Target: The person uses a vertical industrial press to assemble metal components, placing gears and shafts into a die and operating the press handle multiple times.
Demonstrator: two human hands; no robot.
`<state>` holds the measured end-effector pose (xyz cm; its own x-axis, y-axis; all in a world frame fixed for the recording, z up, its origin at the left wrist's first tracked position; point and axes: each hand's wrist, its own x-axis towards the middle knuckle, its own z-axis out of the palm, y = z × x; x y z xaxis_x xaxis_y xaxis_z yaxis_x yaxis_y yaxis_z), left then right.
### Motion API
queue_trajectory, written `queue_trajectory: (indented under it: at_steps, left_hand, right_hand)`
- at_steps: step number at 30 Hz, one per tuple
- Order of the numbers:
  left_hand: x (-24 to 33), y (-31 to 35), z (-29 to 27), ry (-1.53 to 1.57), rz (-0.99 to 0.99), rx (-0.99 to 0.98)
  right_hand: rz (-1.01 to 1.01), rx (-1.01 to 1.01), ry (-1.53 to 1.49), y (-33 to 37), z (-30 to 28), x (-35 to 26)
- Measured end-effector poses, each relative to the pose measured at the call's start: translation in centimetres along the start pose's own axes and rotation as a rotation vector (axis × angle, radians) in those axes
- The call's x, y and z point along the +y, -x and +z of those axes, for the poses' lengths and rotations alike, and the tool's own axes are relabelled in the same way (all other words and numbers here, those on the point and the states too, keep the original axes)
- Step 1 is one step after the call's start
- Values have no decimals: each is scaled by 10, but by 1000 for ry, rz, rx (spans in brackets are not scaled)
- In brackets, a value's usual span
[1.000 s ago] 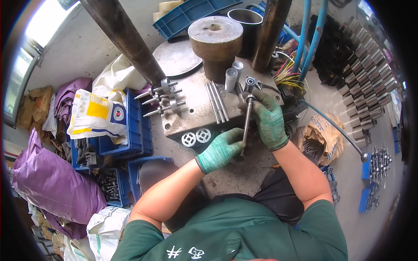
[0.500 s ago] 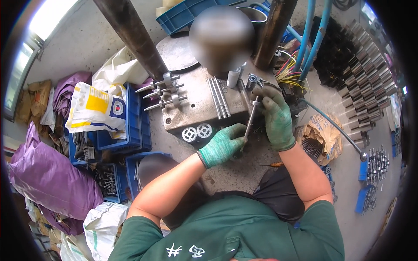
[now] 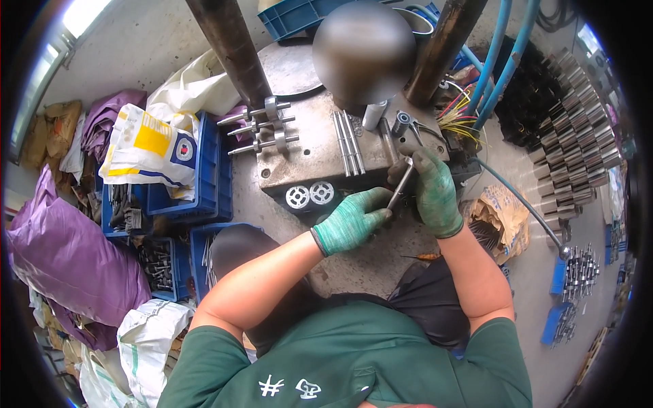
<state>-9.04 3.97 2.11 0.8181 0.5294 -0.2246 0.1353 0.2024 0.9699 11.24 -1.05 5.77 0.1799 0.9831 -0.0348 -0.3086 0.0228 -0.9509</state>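
Between my gloved hands is a slim metal shaft (image 3: 402, 185), held at a slant over the front edge of a worn steel block (image 3: 299, 166). My left hand (image 3: 348, 223), in a green knit glove, pinches its lower end. Around the upper end close the dark, soiled fingers of my right hand (image 3: 437, 194), partly hiding it. On the block just beyond lie several plain metal rods (image 3: 348, 144) side by side. A metal sleeve (image 3: 373, 114) and a short ringed cylinder (image 3: 402, 121) stand farther back. At the block's left sit several shafts with thick collars (image 3: 275, 126).
Two dark steel columns (image 3: 235, 51) rise behind the block. Two slotted discs (image 3: 297, 197) show at its front. Blue crates (image 3: 212, 170) and a purple sack (image 3: 75, 258) crowd the left. Stacked metal cylinders (image 3: 578, 129), a torn paper bag (image 3: 507, 217) and blue hoses (image 3: 507, 61) are on the right.
The view has shifted slightly. My right fingers have closed farther over the shaft's upper end, and the collar seen there before is now mostly covered. My left hand keeps its hold.
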Motion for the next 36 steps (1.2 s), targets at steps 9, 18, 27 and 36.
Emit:
queue_trajectory:
  at_steps: [9,18,27,36]
  left_hand:
    - [-8,8,1,-43,99,117]
    - [-6,3,5,93,328,168]
    - [-11,19,10,172,-106,243]
    - [-110,23,-22,1036,-349,912]
  right_hand:
    - [-76,-47,-82,10,16,3]
    - [-115,-41,-54,18,23,29]
    - [-126,-8,36,12,5,3]
    - [-378,-455,1499,-15,55,-3]
